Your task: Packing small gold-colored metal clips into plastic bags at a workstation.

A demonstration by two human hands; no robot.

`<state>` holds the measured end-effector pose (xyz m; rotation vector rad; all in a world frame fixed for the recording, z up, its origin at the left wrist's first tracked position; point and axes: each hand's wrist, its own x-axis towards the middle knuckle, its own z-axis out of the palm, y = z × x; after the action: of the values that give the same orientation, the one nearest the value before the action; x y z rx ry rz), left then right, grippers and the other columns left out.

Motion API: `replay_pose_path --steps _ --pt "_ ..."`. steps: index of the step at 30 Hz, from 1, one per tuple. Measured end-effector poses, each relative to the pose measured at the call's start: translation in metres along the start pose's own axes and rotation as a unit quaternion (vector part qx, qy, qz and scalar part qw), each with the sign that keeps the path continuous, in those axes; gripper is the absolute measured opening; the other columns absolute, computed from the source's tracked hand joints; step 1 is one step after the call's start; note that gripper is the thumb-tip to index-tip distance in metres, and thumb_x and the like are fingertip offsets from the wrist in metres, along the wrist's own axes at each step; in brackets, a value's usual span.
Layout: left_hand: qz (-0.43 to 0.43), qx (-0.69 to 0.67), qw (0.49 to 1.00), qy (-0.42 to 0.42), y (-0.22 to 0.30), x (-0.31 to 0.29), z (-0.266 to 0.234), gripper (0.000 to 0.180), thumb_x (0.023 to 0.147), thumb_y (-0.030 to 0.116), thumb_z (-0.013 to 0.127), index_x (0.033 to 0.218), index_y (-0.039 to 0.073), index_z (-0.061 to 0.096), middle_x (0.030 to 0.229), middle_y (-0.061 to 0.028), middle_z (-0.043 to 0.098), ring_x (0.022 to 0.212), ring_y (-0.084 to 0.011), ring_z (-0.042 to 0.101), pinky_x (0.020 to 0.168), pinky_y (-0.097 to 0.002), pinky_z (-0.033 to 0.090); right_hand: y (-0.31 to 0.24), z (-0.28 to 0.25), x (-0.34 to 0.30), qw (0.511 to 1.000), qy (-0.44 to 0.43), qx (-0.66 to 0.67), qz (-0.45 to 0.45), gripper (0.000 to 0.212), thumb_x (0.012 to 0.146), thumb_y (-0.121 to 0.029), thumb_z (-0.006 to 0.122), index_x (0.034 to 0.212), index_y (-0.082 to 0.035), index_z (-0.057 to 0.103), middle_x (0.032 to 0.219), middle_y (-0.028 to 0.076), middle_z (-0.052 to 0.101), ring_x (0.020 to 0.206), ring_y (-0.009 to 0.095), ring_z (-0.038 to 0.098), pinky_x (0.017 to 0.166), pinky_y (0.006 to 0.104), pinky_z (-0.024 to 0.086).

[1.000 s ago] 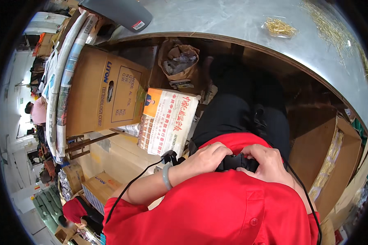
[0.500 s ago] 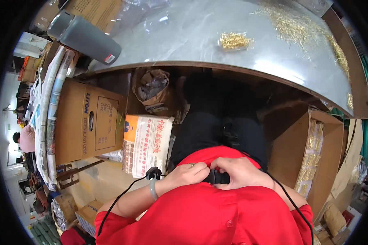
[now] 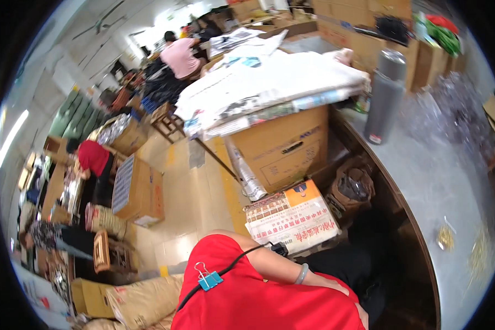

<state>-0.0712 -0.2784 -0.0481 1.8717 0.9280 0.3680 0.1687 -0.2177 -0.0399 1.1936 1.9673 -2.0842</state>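
Observation:
My left hand (image 3: 327,282) lies against the front of my red shirt (image 3: 275,302), with a pale bracelet (image 3: 302,273) round the wrist. Its fingers are mostly hidden, so what they hold does not show. Only a small strip of my right hand (image 3: 363,317) appears at the shirt's lower right edge; its fingers cannot be made out. A black cord (image 3: 232,265) runs over my sleeve, where a teal binder clip (image 3: 209,280) sits. Beside my left forearm is a small black plastic piece (image 3: 279,249). Dark trousers cover my legs under the table.
To the right, a grey table (image 3: 423,181) bears a grey bottle (image 3: 386,99), clear plastic bags (image 3: 451,110) and a gold bundle (image 3: 445,238). A printed package (image 3: 294,220), a paper bag (image 3: 353,190) and a large carton (image 3: 280,146) stand beside me. Several people work farther off.
The view has swung left, bringing the room and other people into sight. Both hands, earlier at a black buckle-like piece at my waist, are now largely hidden; the piece is out of sight.

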Motion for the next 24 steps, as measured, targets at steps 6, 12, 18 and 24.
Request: replay_pose_path --steps 6,12,18,24 --pt "0.017 -0.013 0.998 0.063 0.001 -0.004 0.004 0.028 0.095 0.019 0.054 0.119 0.006 0.055 0.113 -0.0132 0.058 0.104 -0.0299 0.062 0.078 -0.0364 0.054 -0.008 -0.004 -0.003 0.999 0.005 0.004 0.047 0.036 0.082 -0.018 0.076 0.114 -0.007 0.066 0.092 0.003 0.064 0.081 0.015 0.059 0.076 0.0270 0.047" --pt "0.011 -0.048 0.994 0.100 0.007 -0.017 0.006 0.029 0.094 0.020 0.056 0.120 0.007 0.056 0.116 -0.0137 0.060 0.106 -0.0307 0.063 0.082 -0.0371 0.054 0.004 -0.010 -0.009 0.993 0.019 0.077 0.089 0.035 0.083 -0.010 0.073 0.117 -0.009 0.066 0.092 -0.001 0.059 0.084 0.013 0.054 0.078 0.0258 0.043" --pt "-0.093 -0.164 0.967 0.170 0.006 -0.033 0.005 0.026 0.087 0.021 0.072 0.108 0.008 0.064 0.101 -0.0077 0.069 0.096 -0.0243 0.067 0.084 -0.0350 0.052 0.051 -0.026 -0.014 0.983 0.069 0.117 -0.120 0.048 0.084 -0.029 0.078 0.120 -0.002 0.060 0.092 0.003 0.067 0.077 0.012 0.058 0.074 0.0253 0.047" --pt "-0.291 -0.420 0.834 0.209 0.023 -0.067 -0.011 0.014 0.099 0.020 0.064 0.103 0.007 0.064 0.092 0.0040 0.057 0.086 -0.0051 0.050 0.079 -0.0227 0.042 0.039 -0.014 -0.064 0.883 0.152 0.435 -0.088 0.049 0.090 -0.020 0.066 0.132 -0.001 0.048 0.093 0.007 0.058 0.083 0.016 0.054 0.078 0.0286 0.044"
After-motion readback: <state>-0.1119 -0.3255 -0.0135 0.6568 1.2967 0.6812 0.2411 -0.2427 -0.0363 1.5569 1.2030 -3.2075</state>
